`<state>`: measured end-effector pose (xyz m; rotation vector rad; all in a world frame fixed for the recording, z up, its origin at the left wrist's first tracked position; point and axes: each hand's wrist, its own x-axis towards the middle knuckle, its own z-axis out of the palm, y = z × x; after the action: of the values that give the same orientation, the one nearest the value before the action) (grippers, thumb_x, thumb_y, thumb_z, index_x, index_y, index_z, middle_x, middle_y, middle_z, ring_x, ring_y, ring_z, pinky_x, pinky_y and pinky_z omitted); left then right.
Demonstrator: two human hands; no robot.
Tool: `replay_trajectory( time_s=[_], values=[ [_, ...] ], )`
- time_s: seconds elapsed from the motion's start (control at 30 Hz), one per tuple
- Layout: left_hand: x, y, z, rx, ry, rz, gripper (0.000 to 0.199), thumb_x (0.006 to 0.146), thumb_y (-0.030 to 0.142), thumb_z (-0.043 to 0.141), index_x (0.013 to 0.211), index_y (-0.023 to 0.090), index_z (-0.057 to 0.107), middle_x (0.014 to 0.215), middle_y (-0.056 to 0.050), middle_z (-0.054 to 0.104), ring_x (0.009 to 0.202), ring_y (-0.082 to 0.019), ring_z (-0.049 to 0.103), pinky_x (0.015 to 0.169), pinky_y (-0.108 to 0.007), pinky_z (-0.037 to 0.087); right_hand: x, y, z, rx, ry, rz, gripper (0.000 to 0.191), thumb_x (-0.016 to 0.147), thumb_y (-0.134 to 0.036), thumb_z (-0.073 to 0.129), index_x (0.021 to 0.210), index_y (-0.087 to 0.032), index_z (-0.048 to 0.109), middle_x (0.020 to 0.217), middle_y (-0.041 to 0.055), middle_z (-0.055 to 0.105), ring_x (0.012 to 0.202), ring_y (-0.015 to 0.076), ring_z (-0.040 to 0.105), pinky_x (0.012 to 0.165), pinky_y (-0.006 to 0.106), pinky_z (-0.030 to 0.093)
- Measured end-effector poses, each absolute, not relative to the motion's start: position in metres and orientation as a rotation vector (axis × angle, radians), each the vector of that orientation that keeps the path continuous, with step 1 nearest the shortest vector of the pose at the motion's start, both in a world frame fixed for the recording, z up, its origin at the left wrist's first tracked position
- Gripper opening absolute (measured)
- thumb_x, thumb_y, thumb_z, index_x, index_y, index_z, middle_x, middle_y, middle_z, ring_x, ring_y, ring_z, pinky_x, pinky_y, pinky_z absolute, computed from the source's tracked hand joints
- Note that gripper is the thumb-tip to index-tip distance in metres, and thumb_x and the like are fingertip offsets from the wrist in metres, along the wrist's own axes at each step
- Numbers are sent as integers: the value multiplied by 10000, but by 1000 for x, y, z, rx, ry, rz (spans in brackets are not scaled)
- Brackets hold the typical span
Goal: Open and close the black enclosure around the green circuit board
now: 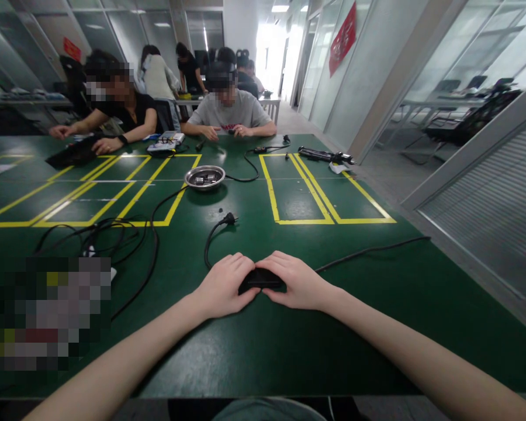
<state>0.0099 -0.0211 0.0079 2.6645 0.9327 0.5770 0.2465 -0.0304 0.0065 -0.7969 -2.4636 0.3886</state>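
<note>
Both my hands grip a black power adapter (263, 279), a flat block low over the green table or resting on it; which of the two I cannot tell. My left hand (225, 286) wraps its left end, with the thumb along the near edge. On the other end, my right hand (297, 282) is curled in the same way. Much of the block is hidden under my fingers. A black cord curves from behind my left hand to a power plug (230, 218) on the table. From behind my right hand another black cable (368, 251) runs off to the right.
Ahead stands a metal bowl (189, 180) with small metal parts. Tangled black cables (118, 231) lie at the left, near a blurred-out patch. A folded black tripod (318, 154) lies far right. Yellow tape marks the table (228, 356). Two people sit across, their hands on dark objects.
</note>
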Motion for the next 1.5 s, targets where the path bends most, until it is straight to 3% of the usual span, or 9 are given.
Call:
replay_trajectory(
  time_s=[0.17,0.33,0.57,0.7,0.83,0.97,1.17,1.3,1.5],
  values=[
    [15,-25,11,2663,918,610,182,962,297,569,1108,189,577,981,-77,692,882,-250,637,812,-390,502,242,-31,0,-862,-2511,240,374,858,-163,653,1223,-123,589,1052,139,691,928,265,615,810,411,556],
    [19,-26,14,2733,967,518,294,829,268,656,1099,179,580,971,-80,697,885,-264,647,824,-396,507,245,-28,-6,-862,-2594,207,285,920,-171,613,1199,-119,599,1000,128,687,903,254,624,805,400,548],
    [16,-20,10,2930,943,416,158,883,145,590,1038,177,578,917,-75,702,844,-248,661,773,-372,477,248,-25,-2,-861,-2590,207,307,928,-184,634,1228,-119,624,971,124,730,874,250,684,778,367,549],
    [13,-18,12,2848,983,447,75,891,171,596,945,202,554,841,-42,688,790,-231,667,752,-350,464,252,-21,4,-979,-2614,184,240,965,-368,685,1094,-166,691,902,94,766,806,241,726,729,335,530],
    [13,-20,16,2682,1026,462,104,895,214,631,961,215,552,887,-29,729,767,-220,677,733,-329,465,257,-20,10,-973,-2680,127,348,944,-516,709,1012,-175,710,878,86,776,793,243,740,714,319,508],
    [14,-23,16,2650,1035,469,138,902,290,674,980,214,591,894,-25,745,766,-220,681,727,-324,464,258,-24,12,-975,-2725,137,311,1001,-485,632,971,-184,704,820,65,760,742,221,721,692,308,484],
    [13,-21,14,2918,794,455,313,1016,363,565,1244,156,624,992,-92,748,878,-251,681,767,-363,461,256,-28,10,-953,-2714,61,323,1020,-471,590,1059,-165,687,860,85,747,769,226,703,703,322,484],
    [11,-22,16,2901,816,479,312,1030,372,555,1224,141,635,969,-95,748,860,-252,678,772,-376,460,259,-29,11,-819,-2628,-75,372,1051,-480,525,1157,-151,661,948,114,749,815,234,697,710,336,485],
    [15,-28,18,2954,891,433,411,1009,422,569,1293,126,595,982,-120,734,910,-284,666,821,-413,473,259,-30,10,-795,-2640,-66,338,1064,-454,505,1068,-161,673,922,112,748,761,222,678,683,335,471]
  ],
)
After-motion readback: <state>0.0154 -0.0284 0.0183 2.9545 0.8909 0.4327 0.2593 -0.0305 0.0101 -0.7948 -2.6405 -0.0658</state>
